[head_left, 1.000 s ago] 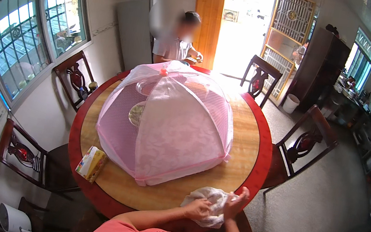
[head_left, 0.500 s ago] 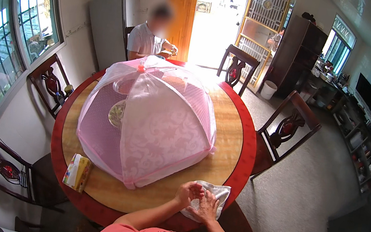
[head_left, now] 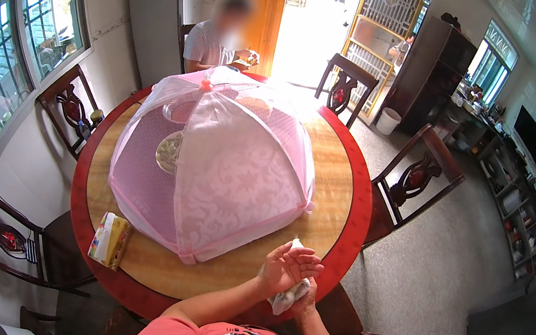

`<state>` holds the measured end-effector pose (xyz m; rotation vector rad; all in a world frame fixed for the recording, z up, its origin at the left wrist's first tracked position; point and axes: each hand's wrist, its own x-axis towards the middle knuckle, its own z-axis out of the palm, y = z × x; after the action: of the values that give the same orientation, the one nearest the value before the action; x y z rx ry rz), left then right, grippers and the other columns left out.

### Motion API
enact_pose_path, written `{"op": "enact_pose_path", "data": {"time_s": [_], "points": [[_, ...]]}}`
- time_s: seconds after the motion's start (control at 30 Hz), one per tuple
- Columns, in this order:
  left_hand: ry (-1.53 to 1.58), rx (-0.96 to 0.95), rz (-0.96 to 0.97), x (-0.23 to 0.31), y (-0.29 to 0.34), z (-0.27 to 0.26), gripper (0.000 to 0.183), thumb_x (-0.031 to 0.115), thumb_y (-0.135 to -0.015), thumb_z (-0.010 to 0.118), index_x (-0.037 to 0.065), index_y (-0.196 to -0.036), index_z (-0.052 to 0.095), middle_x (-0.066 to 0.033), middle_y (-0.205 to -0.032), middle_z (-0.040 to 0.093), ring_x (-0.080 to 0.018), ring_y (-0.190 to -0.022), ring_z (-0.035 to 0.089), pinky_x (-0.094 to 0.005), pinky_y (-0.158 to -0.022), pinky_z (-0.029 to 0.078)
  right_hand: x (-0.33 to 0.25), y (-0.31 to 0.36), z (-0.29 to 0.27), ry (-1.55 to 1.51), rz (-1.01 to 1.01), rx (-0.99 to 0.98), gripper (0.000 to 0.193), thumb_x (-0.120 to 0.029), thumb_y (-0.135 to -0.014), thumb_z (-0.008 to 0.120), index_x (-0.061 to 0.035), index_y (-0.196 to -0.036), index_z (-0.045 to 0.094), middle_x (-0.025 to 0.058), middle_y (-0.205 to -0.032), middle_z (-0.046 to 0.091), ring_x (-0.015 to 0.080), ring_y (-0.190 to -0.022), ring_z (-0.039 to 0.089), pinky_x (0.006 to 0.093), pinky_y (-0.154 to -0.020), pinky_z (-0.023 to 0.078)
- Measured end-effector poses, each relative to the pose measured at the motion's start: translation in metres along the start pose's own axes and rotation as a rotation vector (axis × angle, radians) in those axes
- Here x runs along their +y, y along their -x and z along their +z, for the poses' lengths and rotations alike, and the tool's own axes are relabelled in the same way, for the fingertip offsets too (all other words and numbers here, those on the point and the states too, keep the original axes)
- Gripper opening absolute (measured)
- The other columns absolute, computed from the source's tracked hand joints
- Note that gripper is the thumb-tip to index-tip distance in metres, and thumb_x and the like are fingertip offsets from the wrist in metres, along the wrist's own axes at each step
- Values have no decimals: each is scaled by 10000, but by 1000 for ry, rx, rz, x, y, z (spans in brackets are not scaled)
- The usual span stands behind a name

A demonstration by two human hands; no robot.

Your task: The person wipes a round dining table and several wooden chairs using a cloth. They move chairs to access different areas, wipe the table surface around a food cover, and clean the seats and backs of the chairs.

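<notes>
White cloth (head_left: 290, 299) bunched at the two hands by the near right edge of the table (head_left: 335, 224)

In the head view, the wearer's left hand (head_left: 284, 272) is held palm up, its fingers stretched to the right and slightly apart. That grip is spread, and its palm is bare. The right hand (head_left: 308, 301) sits just behind and below it, partly covered by it, with the white cloth crumpled against its inner side. A pale tip of cloth shows above the left hand's fingers. Most of the right fingers are hidden, so how far that grip is closed I cannot tell. Both hands are over the near right edge of the round, red-rimmed table.

A pink mesh food cover (head_left: 243, 192) stands over the table's middle, its nearest corner pointing toward the near edge. Through the mesh a dish (head_left: 168, 152) shows on the left side. A tissue packet (head_left: 109, 240) lies by the near left edge, well apart from the hands.

Beyond the table's far edge, toward its left, is another person (head_left: 206, 45), hands raised around something too small to make out. A carved wooden chair (head_left: 415, 180) stands by the right edge.
</notes>
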<state>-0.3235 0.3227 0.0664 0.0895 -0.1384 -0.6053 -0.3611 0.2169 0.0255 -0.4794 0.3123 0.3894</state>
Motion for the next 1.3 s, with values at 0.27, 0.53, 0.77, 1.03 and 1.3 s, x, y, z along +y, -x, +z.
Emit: {"op": "enact_pose_path", "data": {"time_s": [0.27,0.53,0.77,1.03,1.3], "points": [[-85,-62,160,-4,-28,13,570,515,-910,393,-14,-1065,540,-231,-1010,598,-390,-1000,567,-531,-925,413,6,-13,0,-210,-21,-242,460,-374,-932,320,-78,-1272,414,111,-1239,486,242,-1155,465,374,-1018,353],[-245,307,463,-18,-50,10,420,459,-908,453,45,-941,512,-148,-793,591,-288,-718,603,-455,-711,503,6,-15,-5,-266,-24,-140,459,-322,-914,318,-15,-1234,437,166,-1159,523,309,-1066,524,435,-955,418],[-599,228,603,-25,-58,2,323,342,-920,477,21,-912,518,-100,-744,578,-184,-614,573,-309,-587,488,6,3,19,-206,-95,-27,410,-283,-931,314,-29,-1232,428,148,-1149,514,304,-1052,526,445,-927,440],[-1366,-239,608,-18,-30,45,332,293,-884,498,-26,-914,586,-95,-901,593,-189,-859,566,-310,-786,440,-8,4,-10,332,-438,-164,429,-379,-959,344,-79,-1257,412,81,-1155,498,206,-1097,488,337,-952,385],[-604,16,453,-36,-43,-5,497,334,-900,520,32,-1275,393,-110,-1356,361,-208,-1312,269,-343,-1082,174,-19,-1,26,-116,-302,-81,494,-378,-969,359,-97,-1373,312,110,-1323,426,233,-1174,454,377,-1015,350]]}}
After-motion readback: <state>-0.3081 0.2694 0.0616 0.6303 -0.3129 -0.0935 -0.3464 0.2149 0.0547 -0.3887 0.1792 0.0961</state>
